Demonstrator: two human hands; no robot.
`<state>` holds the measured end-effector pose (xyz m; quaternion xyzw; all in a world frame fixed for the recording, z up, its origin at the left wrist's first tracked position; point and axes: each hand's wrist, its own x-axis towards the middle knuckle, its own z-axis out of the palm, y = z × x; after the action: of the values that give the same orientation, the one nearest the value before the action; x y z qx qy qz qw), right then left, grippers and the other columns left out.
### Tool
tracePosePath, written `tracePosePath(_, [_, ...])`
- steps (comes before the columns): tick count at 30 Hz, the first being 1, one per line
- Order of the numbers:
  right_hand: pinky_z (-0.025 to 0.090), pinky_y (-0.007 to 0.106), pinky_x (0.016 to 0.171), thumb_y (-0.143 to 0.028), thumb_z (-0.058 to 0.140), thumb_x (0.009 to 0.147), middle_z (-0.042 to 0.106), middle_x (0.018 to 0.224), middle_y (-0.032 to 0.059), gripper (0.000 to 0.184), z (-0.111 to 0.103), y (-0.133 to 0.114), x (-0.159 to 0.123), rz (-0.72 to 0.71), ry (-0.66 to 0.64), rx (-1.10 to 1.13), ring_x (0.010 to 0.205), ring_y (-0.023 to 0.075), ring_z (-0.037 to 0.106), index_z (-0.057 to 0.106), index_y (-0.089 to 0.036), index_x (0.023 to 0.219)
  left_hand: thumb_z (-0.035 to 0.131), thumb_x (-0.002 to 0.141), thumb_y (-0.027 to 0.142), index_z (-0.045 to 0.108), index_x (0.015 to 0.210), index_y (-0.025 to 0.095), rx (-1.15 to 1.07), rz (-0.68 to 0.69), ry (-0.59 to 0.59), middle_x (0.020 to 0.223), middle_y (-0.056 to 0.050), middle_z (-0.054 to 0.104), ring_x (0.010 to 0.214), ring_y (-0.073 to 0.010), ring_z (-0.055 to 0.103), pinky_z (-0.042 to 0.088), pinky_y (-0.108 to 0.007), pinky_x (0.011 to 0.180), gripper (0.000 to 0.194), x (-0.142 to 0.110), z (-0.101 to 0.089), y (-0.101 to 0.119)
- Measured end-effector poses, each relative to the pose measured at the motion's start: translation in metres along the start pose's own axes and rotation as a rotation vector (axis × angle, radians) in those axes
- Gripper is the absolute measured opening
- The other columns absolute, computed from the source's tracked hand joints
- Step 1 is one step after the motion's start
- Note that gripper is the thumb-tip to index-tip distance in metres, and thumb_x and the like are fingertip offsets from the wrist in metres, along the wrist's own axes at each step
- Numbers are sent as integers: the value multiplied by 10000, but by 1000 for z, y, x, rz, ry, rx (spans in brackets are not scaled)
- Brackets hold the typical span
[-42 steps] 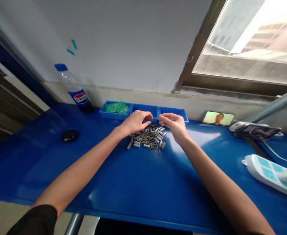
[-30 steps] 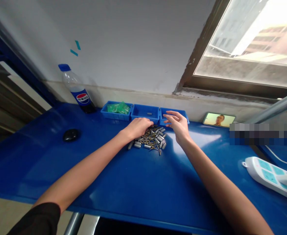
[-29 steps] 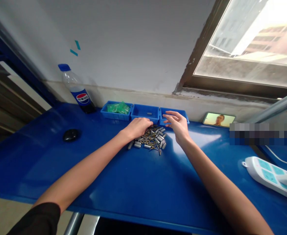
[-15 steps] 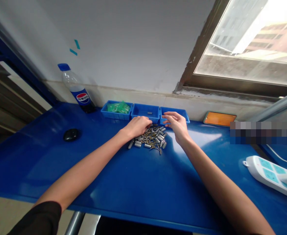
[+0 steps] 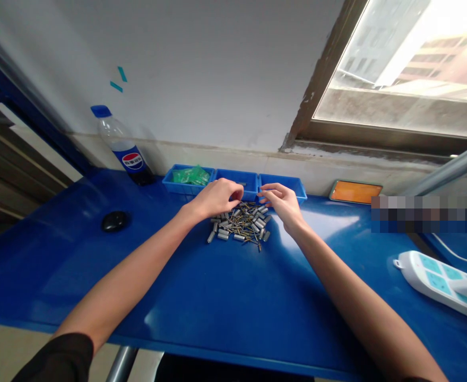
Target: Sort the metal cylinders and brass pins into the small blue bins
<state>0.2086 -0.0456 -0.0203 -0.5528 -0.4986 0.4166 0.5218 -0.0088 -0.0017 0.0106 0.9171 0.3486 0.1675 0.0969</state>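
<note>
My left hand [image 5: 219,197] is just above the far left part of a pile of small metal parts [image 5: 241,222]. Its fingers curl toward the thumb in a pinch, and what lies between the tips is too small to make out. In the pile, silvery cylinders mix with thin brass-coloured and dark pins or screws. To the right, my right hand [image 5: 282,202] hovers in front of the right blue bin [image 5: 300,187], fingers stretched out and a little apart, with nothing visible in them. Behind my left hand stands the middle blue bin [image 5: 249,179], partly covered by it.
Green plastic packets [image 5: 191,175] fill the left blue bin [image 5: 170,185]. A cola bottle [image 5: 128,156] stands by the wall, with a black computer mouse [image 5: 114,221] nearer. A phone [image 5: 356,192] leans at the right, beyond a white power strip [image 5: 436,281].
My left hand has lifted slightly off the pile and shifted left, uncovering more parts. My right hand has barely moved. The whole view has shifted slightly.
</note>
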Motion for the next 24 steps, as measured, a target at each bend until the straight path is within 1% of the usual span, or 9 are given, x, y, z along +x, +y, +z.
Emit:
tracePosePath(4, [510,316,704,-381,737,803,782,808,42,271,0,6,-1,-70,-122,-93,774,203,715,749,-200,1005,666,818,144,737,830,169,-120,-37,61,809,-37,756,729,-157,677,494,-267,694,76,1,1,2])
tracePosePath(7, [525,324,690,-427,758,818,782,786,48,296,2,8,-3,-83,-227,-84,743,206,722,754,-199,1007,672,795,151,743,799,164,-154,-87,84,778,-42,758,699,-159,678,499,-262,656,72,2,3,5])
tracePosePath(9, [541,326,693,-433,775,809,782,779,54,287,4,7,-4,-72,-264,-50,729,201,726,755,-195,967,678,781,154,749,781,160,-168,-112,92,768,-49,762,694,-164,684,507,-262,645,71,2,3,6])
tracePosePath(12, [562,323,700,-457,786,803,793,810,69,293,6,3,-6,-20,-285,23,707,182,720,751,-188,914,694,766,164,756,763,160,-181,-140,84,752,-54,766,685,-172,692,514,-263,630,62,2,3,7])
tracePosePath(15, [567,321,692,-470,800,791,793,808,73,314,7,-2,-8,24,-292,82,683,171,714,751,-185,913,702,761,174,763,765,161,-164,-165,76,751,-59,769,688,-179,697,516,-269,629,62,2,3,8])
tracePosePath(20, [568,333,717,-422,851,735,784,756,52,292,7,-6,-10,-16,-344,62,701,183,721,782,-188,895,705,770,184,778,796,157,-124,-196,31,773,-73,775,705,-191,704,510,-275,629,82,1,3,10])
tracePosePath(22, [568,335,727,-411,865,715,780,737,48,289,7,-5,-11,-26,-338,48,700,185,720,789,-186,882,709,780,187,783,806,158,-122,-195,16,777,-70,776,717,-193,711,513,-272,634,83,0,4,10])
tracePosePath(24, [563,328,711,-403,854,723,778,729,52,275,8,-4,-10,-29,-304,39,692,185,717,791,-181,872,715,794,191,791,832,160,-120,-194,11,791,-66,782,740,-196,722,527,-271,659,91,0,5,9])
